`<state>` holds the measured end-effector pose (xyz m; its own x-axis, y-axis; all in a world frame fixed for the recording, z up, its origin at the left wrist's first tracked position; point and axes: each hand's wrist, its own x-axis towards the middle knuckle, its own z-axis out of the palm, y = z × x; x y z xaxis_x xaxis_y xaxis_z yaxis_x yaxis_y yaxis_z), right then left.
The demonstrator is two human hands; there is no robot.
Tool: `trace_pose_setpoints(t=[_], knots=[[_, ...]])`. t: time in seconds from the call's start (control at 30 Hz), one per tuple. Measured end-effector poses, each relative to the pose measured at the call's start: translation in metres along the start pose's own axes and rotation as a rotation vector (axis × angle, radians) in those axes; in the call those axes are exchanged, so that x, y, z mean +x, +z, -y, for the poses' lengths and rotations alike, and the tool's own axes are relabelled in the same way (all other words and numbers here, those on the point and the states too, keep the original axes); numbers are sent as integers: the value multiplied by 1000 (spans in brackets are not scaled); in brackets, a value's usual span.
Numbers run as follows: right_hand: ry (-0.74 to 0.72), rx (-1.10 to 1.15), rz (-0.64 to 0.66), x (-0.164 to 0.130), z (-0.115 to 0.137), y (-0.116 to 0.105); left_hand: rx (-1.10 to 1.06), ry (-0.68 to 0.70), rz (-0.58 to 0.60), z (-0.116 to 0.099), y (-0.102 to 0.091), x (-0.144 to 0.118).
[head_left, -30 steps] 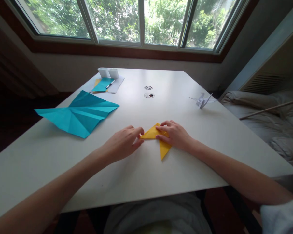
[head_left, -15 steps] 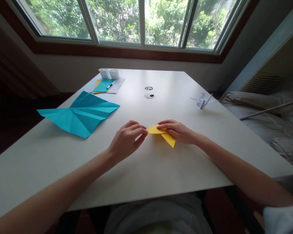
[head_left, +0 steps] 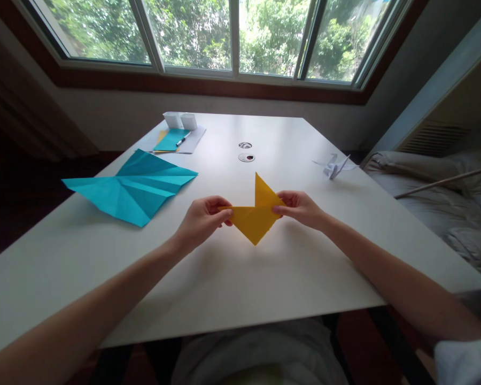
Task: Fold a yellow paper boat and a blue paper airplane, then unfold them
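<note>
White table [head_left: 240, 278], teal paper [head_left: 144, 187] at left. Left hand [head_left: 206, 216] and right hand [head_left: 300, 208] pinch folded yellow paper [head_left: 254, 216] at opposite ends.

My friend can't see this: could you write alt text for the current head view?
The left hand and right hand hold folded yellow paper by its sides above a white table. A creased blue sheet lies to the left, a white paper crane to the right.
</note>
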<state>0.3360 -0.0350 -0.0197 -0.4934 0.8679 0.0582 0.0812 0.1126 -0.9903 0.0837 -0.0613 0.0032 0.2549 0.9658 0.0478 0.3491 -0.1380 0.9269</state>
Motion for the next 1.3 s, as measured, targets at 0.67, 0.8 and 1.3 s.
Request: trace_pose_setpoints(t=[0.67,0.8,1.3], knots=[[-96,-924,-110,0,-7,9,881,686,367,7,23,-13],[-94,-876,-94,0,-4,9,870,667,349,5,27,-14],[-420,-972,176,-7,4,-6,737,534,217,17,29,-11]])
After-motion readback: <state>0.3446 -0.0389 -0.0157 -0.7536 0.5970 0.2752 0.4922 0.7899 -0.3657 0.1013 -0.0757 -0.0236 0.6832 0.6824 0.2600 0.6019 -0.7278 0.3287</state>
